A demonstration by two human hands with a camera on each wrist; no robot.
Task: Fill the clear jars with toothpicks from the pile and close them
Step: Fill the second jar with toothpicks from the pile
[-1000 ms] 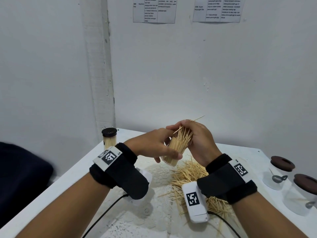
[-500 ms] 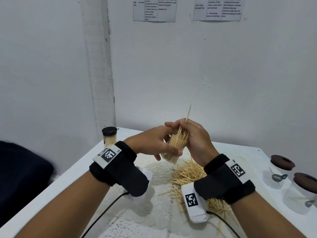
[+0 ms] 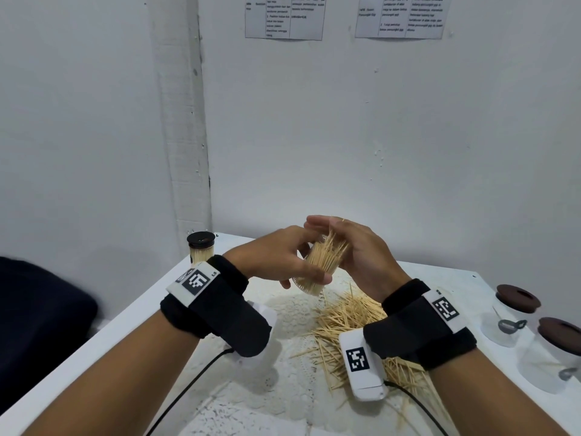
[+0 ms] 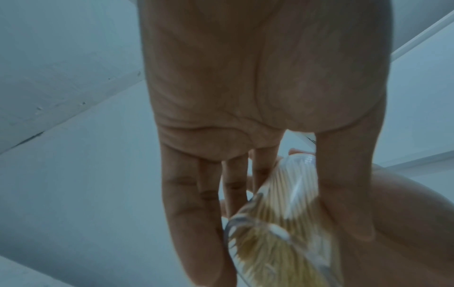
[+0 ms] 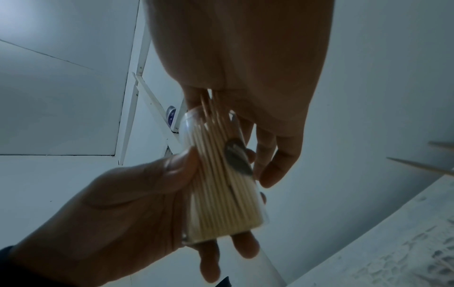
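A: Where is the jar being filled?

B: Up in the air above the surface (image 3: pixel 151 297), tilted, its open mouth toward the right. The left hand (image 3: pixel 270 256) has its grip curled round the clear jar (image 3: pixel 314 272), thumb on one side and fingers on the other, low on the body.

A: And the right hand?

B: The right hand (image 3: pixel 361 250) sits at the jar's mouth, palm against the toothpick tips that stick out of it. Its fingers look fairly straight and relaxed over the top; the right wrist view shows the toothpicks (image 5: pixel 221 174) packed inside the jar and their points reaching the palm. It grips nothing that I can make out.

A: How full is it?

B: Packed with sticks from base to mouth, some poking past the rim.

A: The pile?

B: The loose pile of toothpicks (image 3: pixel 352 319) lies on a lace mat (image 3: pixel 283 388) beneath the right wrist, well below the jar.

A: Other jars?

B: A filled jar with a black lid (image 3: pixel 201 247) stands upright at the far left corner. Two clear jars with brown lids (image 3: pixel 515 309) stand at the right edge, each with a small metal spoon inside.
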